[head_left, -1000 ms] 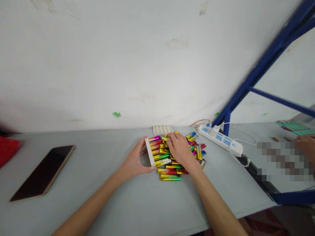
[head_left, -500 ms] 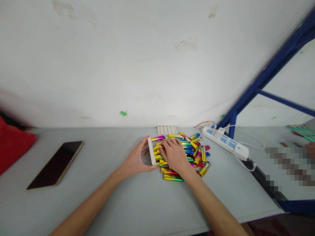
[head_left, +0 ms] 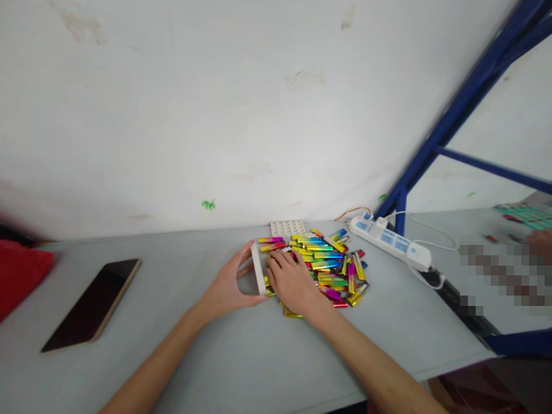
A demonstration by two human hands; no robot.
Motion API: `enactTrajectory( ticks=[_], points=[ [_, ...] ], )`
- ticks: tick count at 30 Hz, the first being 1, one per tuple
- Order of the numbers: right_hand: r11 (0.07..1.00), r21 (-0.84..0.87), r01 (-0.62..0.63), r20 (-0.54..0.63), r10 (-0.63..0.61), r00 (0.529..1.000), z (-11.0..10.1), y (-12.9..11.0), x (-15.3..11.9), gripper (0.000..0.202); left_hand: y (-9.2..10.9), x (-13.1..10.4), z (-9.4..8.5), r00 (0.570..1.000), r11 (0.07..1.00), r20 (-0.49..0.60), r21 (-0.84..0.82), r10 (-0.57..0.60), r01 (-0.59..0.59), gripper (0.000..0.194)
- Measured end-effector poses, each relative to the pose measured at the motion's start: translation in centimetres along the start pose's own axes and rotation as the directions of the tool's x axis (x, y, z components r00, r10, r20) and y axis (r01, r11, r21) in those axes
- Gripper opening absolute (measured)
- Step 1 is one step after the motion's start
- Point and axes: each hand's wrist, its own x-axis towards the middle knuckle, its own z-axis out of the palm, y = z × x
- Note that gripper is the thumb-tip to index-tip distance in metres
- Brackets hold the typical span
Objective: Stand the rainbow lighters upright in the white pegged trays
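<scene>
Forearms (head_left: 168, 351): two, angled inward from the near edge of the bench (head_left: 241, 368). Left hand (head_left: 226, 286): curved, its fingers gripped a smooth white bar (head_left: 259, 270) lengthwise. Right hand (head_left: 295, 283): palm down, fingers bent; whether they gripped could not be told. Glossy slim pieces (head_left: 326, 264): heaped beneath and around those fingers. White gridded panel (head_left: 288, 227): lay by the far edge.

On the counter (head_left: 207, 368), the pile of pieces (head_left: 325, 255) lies before me, partly under my right grip (head_left: 295, 282); the bar (head_left: 259, 269) stands at its left side, within my left grip (head_left: 226, 287). The flat device (head_left: 92, 305) lies farther left, the power strip (head_left: 390, 242) right, the grid block (head_left: 287, 227) behind.
</scene>
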Motion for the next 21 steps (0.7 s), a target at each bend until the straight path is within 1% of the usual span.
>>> enactTrajectory(
  ticks=[3,6,7,9,12,14,16,18,21],
  points=[
    [1.000,-0.014,0.004,0.008,-0.004,1.000,-0.5,0.5,-0.1,0.026,0.2,-0.1,-1.1,0.999,0.995,0.013,0.092,0.046,-0.047,0.114],
    [1.000,0.004,0.006,-0.003,-0.006,1.000,-1.0,0.2,-0.2,0.028,0.3,0.1,-1.9,0.998,0.984,0.020,0.164,0.062,-0.064,0.112],
    [1.000,0.014,0.024,-0.005,-0.024,1.000,-1.1,0.0,-0.3,0.027,0.3,0.1,-2.1,0.998,0.983,0.018,0.174,0.059,-0.061,0.112],
    [0.995,0.034,0.099,0.016,-0.100,0.995,-1.2,-0.5,-0.5,0.026,0.2,0.2,-2.2,0.999,0.982,0.016,0.181,0.048,-0.050,0.115],
    [0.971,0.080,0.224,0.076,-0.230,0.970,-1.2,-0.5,-0.7,0.025,0.0,0.2,-2.2,0.999,0.982,0.010,0.188,0.034,-0.036,0.117],
    [0.961,0.107,0.256,0.097,-0.266,0.959,-1.2,-0.1,-0.7,0.027,0.0,0.2,-2.2,1.000,0.981,0.017,0.190,0.024,-0.027,0.117],
    [0.959,0.116,0.258,0.117,-0.271,0.955,-1.2,0.6,-0.5,0.030,0.1,0.1,-2.5,0.999,0.983,0.030,0.182,0.014,-0.019,0.115],
    [0.963,0.118,0.243,0.137,-0.258,0.956,-1.2,1.2,-0.2,0.031,0.4,0.0,-3.2,0.999,0.984,0.045,0.180,0.002,-0.010,0.113],
    [0.963,0.132,0.233,0.149,-0.252,0.956,-1.4,1.7,-0.1,0.029,0.8,-0.4,-5.4,0.996,0.983,0.072,0.180,-0.045,0.031,0.107]
  ],
)
